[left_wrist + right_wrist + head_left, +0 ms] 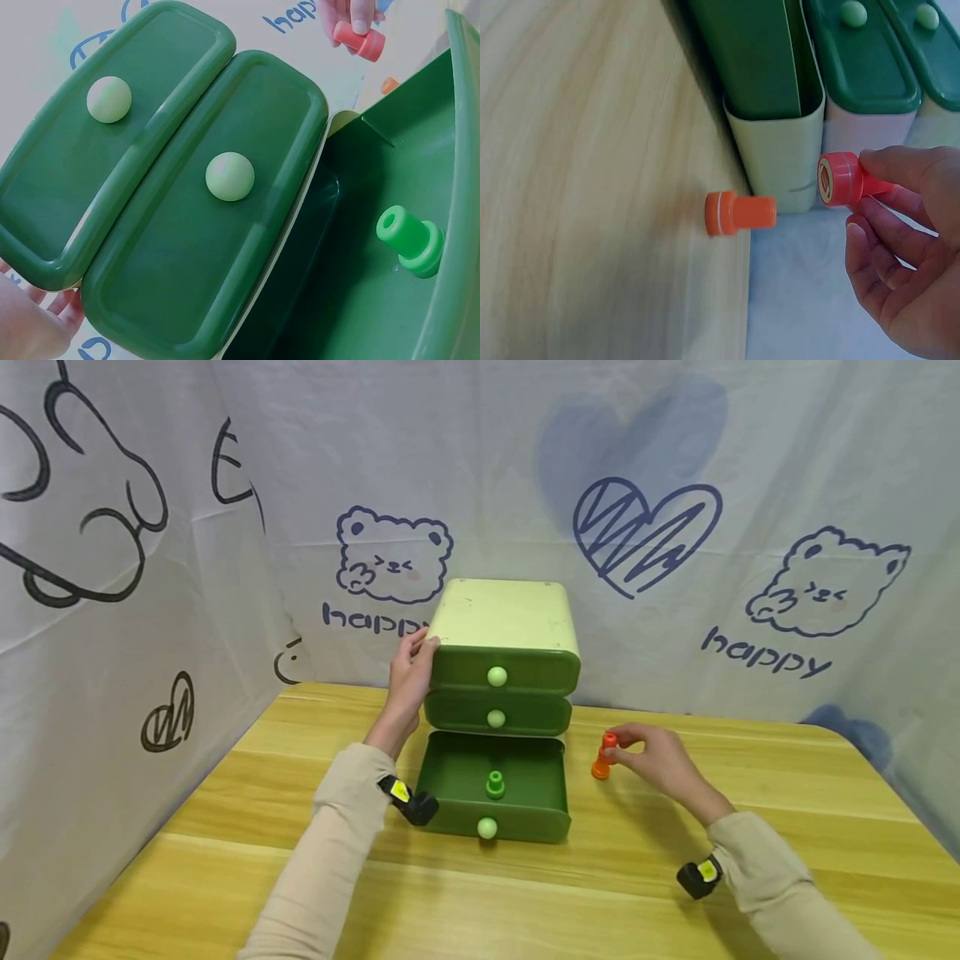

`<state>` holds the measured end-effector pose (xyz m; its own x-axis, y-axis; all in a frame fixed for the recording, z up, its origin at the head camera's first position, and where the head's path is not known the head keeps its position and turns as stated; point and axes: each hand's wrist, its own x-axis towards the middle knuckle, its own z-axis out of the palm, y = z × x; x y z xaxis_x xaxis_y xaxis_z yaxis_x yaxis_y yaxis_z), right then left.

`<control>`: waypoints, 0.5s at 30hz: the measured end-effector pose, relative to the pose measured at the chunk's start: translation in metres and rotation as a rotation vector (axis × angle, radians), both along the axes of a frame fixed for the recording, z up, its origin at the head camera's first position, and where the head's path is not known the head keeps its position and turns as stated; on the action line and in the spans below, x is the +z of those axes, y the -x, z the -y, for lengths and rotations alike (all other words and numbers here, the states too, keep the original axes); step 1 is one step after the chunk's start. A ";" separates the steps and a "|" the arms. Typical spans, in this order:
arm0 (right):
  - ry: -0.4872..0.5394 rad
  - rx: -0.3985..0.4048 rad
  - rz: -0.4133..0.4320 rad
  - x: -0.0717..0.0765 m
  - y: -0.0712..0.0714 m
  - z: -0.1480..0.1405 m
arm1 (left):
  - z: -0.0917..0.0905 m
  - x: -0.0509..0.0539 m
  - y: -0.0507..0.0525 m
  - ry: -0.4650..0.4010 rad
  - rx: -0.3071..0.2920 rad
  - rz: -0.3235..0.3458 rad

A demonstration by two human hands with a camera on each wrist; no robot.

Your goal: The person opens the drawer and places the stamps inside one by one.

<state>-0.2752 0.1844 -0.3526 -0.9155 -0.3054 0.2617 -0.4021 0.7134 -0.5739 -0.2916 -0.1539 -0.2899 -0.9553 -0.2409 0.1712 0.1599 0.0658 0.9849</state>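
Observation:
Between the thumb and fingers of my right hand [660,762] is a red stamp [843,178], held above the table with its round printed face showing in the right wrist view. Below it an orange stamp [739,213] stands on the wooden table, beside the cabinet's right side. My left hand [408,685] rests against the upper left side of the small drawer cabinet [506,614], fingers mostly straight. The cabinet's bottom drawer [457,764] is pulled out, and a green stamp [409,240] stands upright inside it. The two upper drawers are closed.
The wooden table [645,893] extends around the cabinet. White cloth [495,468] printed with bears and hearts hangs behind and at both sides. Round pale knobs [487,828] stick out from the drawer fronts.

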 end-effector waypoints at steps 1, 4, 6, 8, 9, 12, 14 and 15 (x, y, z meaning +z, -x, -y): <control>0.000 0.010 -0.003 0.001 -0.001 0.002 | 0.000 0.000 0.000 0.000 0.000 0.000; -0.010 0.045 -0.023 0.003 -0.004 0.006 | 0.000 -0.001 0.000 0.001 0.003 -0.002; -0.020 0.065 -0.036 0.005 -0.006 0.010 | 0.000 -0.001 0.000 0.002 0.003 0.000; -0.025 0.079 -0.033 0.007 -0.008 0.013 | 0.000 -0.001 0.000 0.003 0.004 0.002; -0.025 0.084 -0.028 0.007 -0.009 0.015 | 0.000 -0.001 0.000 0.002 0.003 0.003; -0.012 0.097 -0.003 0.009 -0.011 0.020 | 0.000 -0.001 0.000 0.003 0.004 0.007; 0.001 0.107 0.014 0.010 -0.012 0.024 | 0.001 -0.001 0.000 0.004 0.005 0.008; 0.007 0.112 0.021 0.009 -0.012 0.025 | 0.001 -0.001 0.000 0.003 0.005 0.009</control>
<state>-0.2628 0.1594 -0.3431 -0.8814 -0.4039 0.2450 -0.4663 0.6608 -0.5881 -0.2917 -0.1545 -0.2910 -0.9556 -0.2453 0.1632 0.1505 0.0698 0.9861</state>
